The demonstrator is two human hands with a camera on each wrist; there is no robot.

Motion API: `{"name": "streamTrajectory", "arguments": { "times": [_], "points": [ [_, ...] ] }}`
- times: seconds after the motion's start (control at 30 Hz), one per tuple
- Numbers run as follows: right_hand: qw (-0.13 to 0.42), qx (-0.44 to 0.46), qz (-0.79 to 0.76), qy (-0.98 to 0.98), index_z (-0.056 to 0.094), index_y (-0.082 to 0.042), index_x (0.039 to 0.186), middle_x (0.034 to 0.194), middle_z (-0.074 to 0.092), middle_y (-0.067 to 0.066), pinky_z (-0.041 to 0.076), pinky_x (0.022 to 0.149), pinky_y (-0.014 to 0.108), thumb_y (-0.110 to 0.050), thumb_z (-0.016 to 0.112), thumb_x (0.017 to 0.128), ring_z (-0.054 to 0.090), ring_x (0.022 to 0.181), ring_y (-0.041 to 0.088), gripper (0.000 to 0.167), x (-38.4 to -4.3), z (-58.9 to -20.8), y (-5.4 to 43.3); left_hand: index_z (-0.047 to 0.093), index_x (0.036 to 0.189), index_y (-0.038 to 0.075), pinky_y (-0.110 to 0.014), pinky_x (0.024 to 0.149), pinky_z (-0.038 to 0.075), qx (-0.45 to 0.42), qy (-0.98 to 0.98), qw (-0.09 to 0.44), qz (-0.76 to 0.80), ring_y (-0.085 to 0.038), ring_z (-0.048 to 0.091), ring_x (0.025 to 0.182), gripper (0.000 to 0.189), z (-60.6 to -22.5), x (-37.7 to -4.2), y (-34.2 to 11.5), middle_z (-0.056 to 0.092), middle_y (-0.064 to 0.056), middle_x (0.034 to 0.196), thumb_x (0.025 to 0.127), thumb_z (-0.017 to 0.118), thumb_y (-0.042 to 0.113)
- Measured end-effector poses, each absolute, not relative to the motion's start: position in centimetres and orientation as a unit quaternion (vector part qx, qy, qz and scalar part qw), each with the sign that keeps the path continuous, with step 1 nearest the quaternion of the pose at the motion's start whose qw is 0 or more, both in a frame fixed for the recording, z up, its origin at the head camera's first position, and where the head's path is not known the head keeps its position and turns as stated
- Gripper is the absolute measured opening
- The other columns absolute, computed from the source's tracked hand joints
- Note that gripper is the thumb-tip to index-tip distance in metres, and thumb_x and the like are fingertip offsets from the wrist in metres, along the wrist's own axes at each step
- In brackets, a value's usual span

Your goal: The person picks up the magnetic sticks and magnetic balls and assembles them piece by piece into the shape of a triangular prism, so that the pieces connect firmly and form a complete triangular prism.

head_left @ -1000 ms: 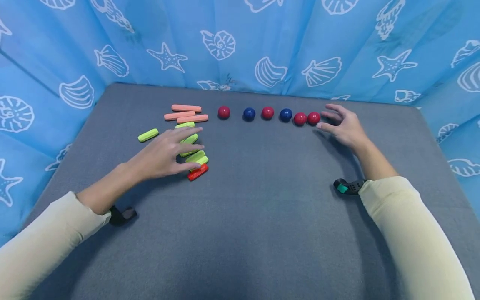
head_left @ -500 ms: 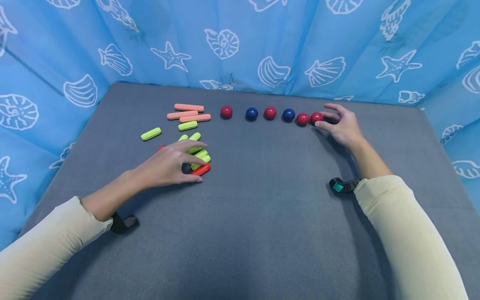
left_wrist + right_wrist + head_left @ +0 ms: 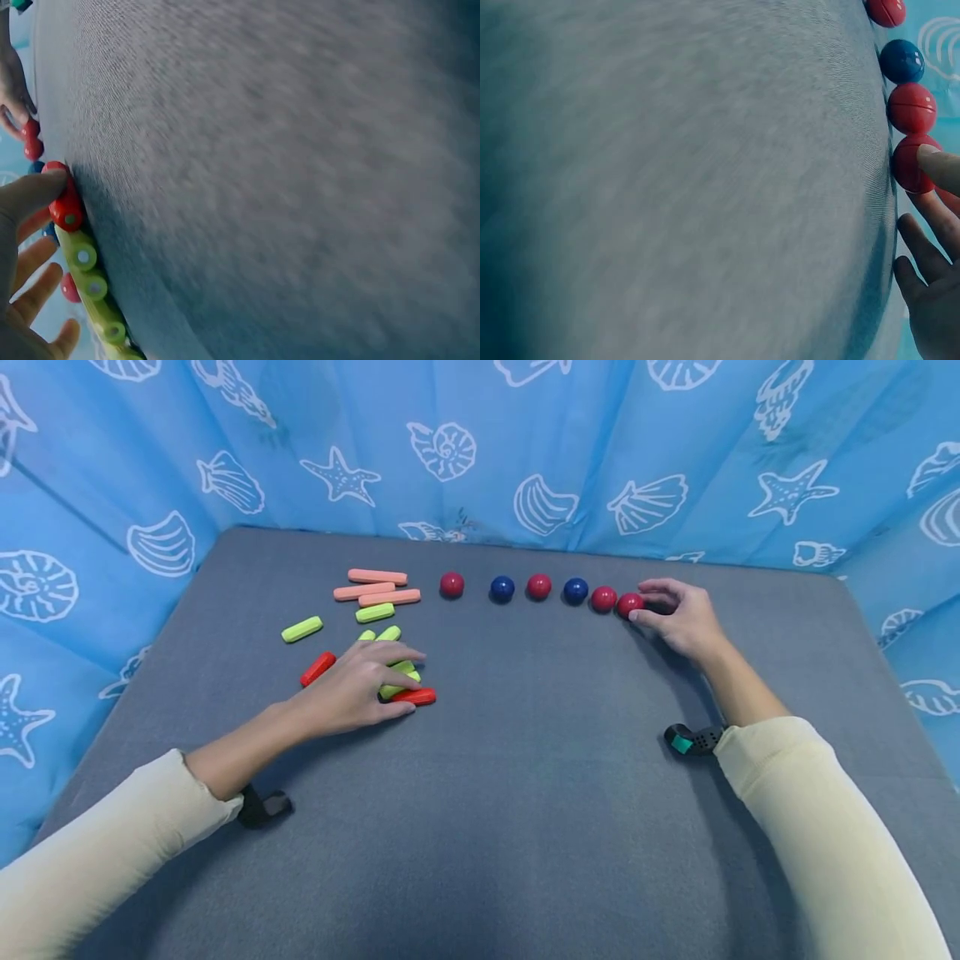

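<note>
My left hand [image 3: 352, 689] pinches a short red faceted stick [image 3: 422, 697] between thumb and index finger, at the near end of a row of yellow-green sticks [image 3: 377, 612]. In the left wrist view the thumb lies on that red stick [image 3: 69, 208], while the other fingers are spread. Part of the row is hidden under the hand. At the far right, my right hand [image 3: 686, 620] pinches the last red ball [image 3: 630, 605] of a line of red and blue balls. The right wrist view shows the thumb on this red ball [image 3: 911, 163], which has a seam and touches its red neighbour [image 3: 912, 109].
Three salmon sticks [image 3: 377, 577] lie at the back left. One yellow-green stick [image 3: 302, 629] and another red stick [image 3: 318, 668] lie apart, left of the row. Two blue balls [image 3: 502, 589] stand among the red ones. A blue shell-patterned curtain [image 3: 480, 452] borders the grey table [image 3: 525, 827].
The left hand has come down to the red stick, gripped it and turned it more level, shifting it slightly right. The right hand has closed on the last red ball and moved it slightly nearer.
</note>
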State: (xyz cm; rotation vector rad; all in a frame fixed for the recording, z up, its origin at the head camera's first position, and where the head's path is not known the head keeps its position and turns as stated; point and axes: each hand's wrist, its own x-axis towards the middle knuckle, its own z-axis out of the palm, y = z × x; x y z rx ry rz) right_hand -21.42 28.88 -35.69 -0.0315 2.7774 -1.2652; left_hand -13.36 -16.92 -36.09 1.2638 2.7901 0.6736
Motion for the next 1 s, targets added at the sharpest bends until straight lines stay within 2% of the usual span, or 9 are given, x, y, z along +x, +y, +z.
{"name": "streamTrajectory", "arguments": {
  "times": [0.17, 0.33, 0.57, 0.83, 1.0],
  "points": [
    [0.048, -0.057, -0.393, 0.916, 0.055, 0.003, 0.135, 0.132, 0.059, 0.026, 0.037, 0.106, 0.052, -0.013, 0.069, 0.094, 0.052, 0.126, 0.037, 0.046, -20.5, -35.5, 28.7, 0.076, 0.112, 0.007, -0.063, 0.113, 0.023, 0.408, 0.887, 0.002, 0.217, -0.031, 0.052, 0.129, 0.029, -36.2, -13.6, -15.9, 0.067, -0.012, 0.126, 0.085, 0.08, 0.017],
    [0.063, -0.084, -0.393, 0.913, 0.056, 0.003, 0.133, 0.131, 0.06, 0.025, 0.035, 0.107, 0.055, -0.011, 0.071, 0.093, 0.053, 0.126, 0.037, 0.045, -19.3, -35.3, 28.5, 0.074, 0.117, 0.005, -0.066, 0.114, 0.017, 0.397, 0.886, 0.02, 0.24, -0.029, 0.056, 0.125, 0.03, -36.3, -13.9, -14.5, 0.071, -0.01, 0.117, 0.089, 0.077, 0.017],
    [0.087, -0.113, -0.419, 0.897, 0.057, -0.001, 0.133, 0.129, 0.062, 0.021, 0.037, 0.107, 0.052, -0.008, 0.072, 0.091, 0.055, 0.124, 0.032, 0.045, -17.2, -35.3, 27.8, 0.074, 0.117, 0.007, -0.061, 0.114, 0.024, 0.392, 0.885, 0.033, 0.251, -0.025, 0.063, 0.111, 0.031, -36.3, -14.5, -12.4, 0.073, -0.008, 0.111, 0.089, 0.077, 0.02],
    [0.09, -0.182, -0.43, 0.879, 0.06, 0.001, 0.13, 0.127, 0.063, 0.02, 0.037, 0.105, 0.059, -0.006, 0.073, 0.089, 0.055, 0.122, 0.035, 0.043, -15.0, -35.7, 26.1, 0.072, 0.12, 0.007, -0.051, 0.114, 0.027, 0.368, 0.883, 0.063, 0.285, -0.021, 0.062, 0.11, 0.033, -36.4, -15.1, -10.6, 0.073, -0.005, 0.113, 0.09, 0.076, 0.021],
    [0.106, -0.189, -0.439, 0.872, 0.063, -0.001, 0.127, 0.126, 0.064, 0.017, 0.038, 0.106, 0.056, -0.009, 0.074, 0.089, 0.057, 0.122, 0.032, 0.04, -14.3, -35.9, 24.7, 0.072, 0.119, 0.009, -0.041, 0.099, 0.042, 0.34, 0.872, 0.082, 0.342, -0.018, 0.061, 0.103, 0.033, -36.3, -15.4, -9.3, 0.072, -0.003, 0.114, 0.089, 0.077, 0.021]
  ]
}}
